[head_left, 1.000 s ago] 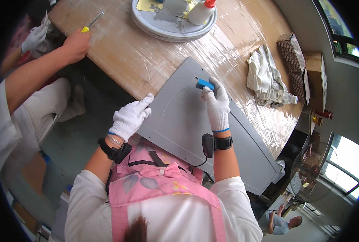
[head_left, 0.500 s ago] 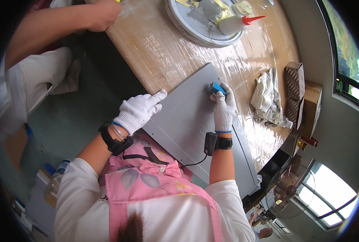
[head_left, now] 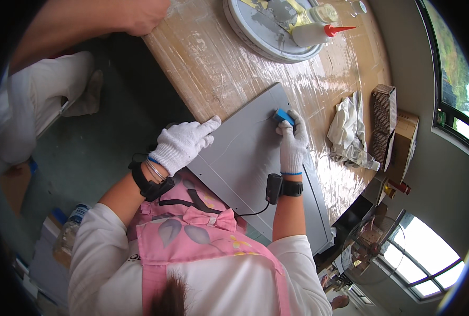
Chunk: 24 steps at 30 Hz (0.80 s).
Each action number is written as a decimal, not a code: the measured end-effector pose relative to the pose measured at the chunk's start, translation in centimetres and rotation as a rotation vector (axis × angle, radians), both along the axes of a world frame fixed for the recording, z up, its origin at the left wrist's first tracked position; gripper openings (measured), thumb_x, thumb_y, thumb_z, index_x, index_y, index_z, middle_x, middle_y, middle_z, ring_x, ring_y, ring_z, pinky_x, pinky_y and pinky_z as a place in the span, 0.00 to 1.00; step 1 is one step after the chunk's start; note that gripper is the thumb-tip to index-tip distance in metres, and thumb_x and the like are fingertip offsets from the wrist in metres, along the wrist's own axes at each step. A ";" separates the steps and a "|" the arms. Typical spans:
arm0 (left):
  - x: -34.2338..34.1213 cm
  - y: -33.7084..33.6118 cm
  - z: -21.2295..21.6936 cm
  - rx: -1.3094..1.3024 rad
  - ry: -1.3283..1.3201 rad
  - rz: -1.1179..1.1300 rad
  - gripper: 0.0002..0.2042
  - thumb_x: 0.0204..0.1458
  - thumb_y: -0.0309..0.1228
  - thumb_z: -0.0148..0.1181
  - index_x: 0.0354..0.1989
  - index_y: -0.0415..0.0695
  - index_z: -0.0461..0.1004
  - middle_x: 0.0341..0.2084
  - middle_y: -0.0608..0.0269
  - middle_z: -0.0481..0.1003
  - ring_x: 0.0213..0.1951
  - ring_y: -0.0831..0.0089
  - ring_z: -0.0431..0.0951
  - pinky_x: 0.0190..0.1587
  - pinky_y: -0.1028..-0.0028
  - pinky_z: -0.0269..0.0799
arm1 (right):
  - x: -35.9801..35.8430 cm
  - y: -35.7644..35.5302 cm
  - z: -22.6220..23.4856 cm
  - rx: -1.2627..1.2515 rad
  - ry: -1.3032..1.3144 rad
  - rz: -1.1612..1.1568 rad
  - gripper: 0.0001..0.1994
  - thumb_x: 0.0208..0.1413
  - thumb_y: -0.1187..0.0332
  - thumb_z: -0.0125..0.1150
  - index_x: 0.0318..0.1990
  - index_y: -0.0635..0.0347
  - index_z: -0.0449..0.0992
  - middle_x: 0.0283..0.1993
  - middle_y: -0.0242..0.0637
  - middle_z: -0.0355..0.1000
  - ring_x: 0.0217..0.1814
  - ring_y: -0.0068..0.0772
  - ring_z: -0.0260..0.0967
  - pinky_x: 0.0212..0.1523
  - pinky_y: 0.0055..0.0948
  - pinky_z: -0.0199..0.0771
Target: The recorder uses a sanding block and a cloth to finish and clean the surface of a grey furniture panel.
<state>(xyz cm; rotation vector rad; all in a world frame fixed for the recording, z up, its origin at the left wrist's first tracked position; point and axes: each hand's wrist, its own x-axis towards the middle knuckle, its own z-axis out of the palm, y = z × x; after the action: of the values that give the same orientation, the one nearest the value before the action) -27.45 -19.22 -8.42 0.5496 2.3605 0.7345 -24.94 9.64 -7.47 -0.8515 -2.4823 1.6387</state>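
Note:
A flat grey panel (head_left: 240, 152) with small holes near its edges lies across the near corner of the table, in front of my body. My right hand (head_left: 294, 138), in a white knit glove, grips a small blue block (head_left: 283, 117) against the panel's upper right part. Faint pale streaks and scuffs show on the grey surface around it. At the panel's left edge rests my left hand (head_left: 184, 141), also gloved, with fingers stretched out and nothing visible in it. Its palm side is hidden.
The film-covered table (head_left: 203, 58) holds a round grey lid (head_left: 255, 39) with a red-tipped squeeze bottle (head_left: 311, 35). To the right lie a crumpled white cloth (head_left: 346, 124) and a cardboard box (head_left: 403, 139). Another person's hand (head_left: 147, 16) is at the table's left edge. A fan (head_left: 369, 247) stands lower right.
The whole view has shifted slightly. Both my hands keep nearly the same places on the panel, the right still gripping the blue block. The other person's arm appears a little further right.

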 end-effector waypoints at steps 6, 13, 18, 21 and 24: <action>0.1 0.0 0.2 0.012 -0.001 0.008 0.23 0.61 0.42 0.50 0.66 0.65 0.65 0.36 0.59 0.77 0.38 0.56 0.79 0.39 0.58 0.77 | 0.5 0.6 0.1 -0.109 0.018 -0.083 0.18 0.65 0.72 0.52 0.60 0.67 0.68 0.48 0.39 0.73 0.38 0.22 0.72 0.43 0.21 0.73; 0.1 0.0 0.3 0.003 0.000 0.007 0.23 0.61 0.42 0.51 0.66 0.65 0.65 0.37 0.59 0.77 0.38 0.57 0.79 0.39 0.58 0.77 | 0.1 0.1 0.2 0.006 -0.008 -0.048 0.18 0.63 0.74 0.53 0.59 0.68 0.69 0.52 0.42 0.72 0.38 0.23 0.74 0.42 0.21 0.76; 0.2 0.0 0.2 0.008 -0.001 0.015 0.23 0.61 0.42 0.52 0.66 0.64 0.65 0.36 0.60 0.77 0.38 0.57 0.79 0.39 0.59 0.77 | 0.2 0.0 -0.1 0.006 0.027 0.008 0.17 0.64 0.74 0.53 0.60 0.68 0.69 0.51 0.40 0.72 0.39 0.22 0.73 0.43 0.21 0.75; 0.2 0.0 0.1 0.006 -0.005 0.015 0.23 0.61 0.42 0.52 0.66 0.64 0.65 0.36 0.59 0.77 0.38 0.57 0.79 0.39 0.59 0.77 | 0.3 0.0 0.6 -0.040 0.008 -0.006 0.17 0.65 0.72 0.53 0.60 0.67 0.69 0.48 0.38 0.73 0.40 0.22 0.72 0.43 0.20 0.72; 0.2 0.0 0.2 0.028 -0.004 0.031 0.23 0.61 0.42 0.52 0.66 0.64 0.66 0.36 0.59 0.77 0.38 0.57 0.79 0.39 0.59 0.77 | 0.4 0.2 0.3 -0.026 -0.019 -0.059 0.17 0.64 0.73 0.53 0.59 0.67 0.69 0.51 0.39 0.72 0.42 0.23 0.72 0.44 0.21 0.75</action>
<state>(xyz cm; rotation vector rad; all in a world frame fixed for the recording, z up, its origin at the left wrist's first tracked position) -27.24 -19.23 -8.18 0.5240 2.3635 0.7835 -24.58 9.79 -7.13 -0.9389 -2.4282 1.6558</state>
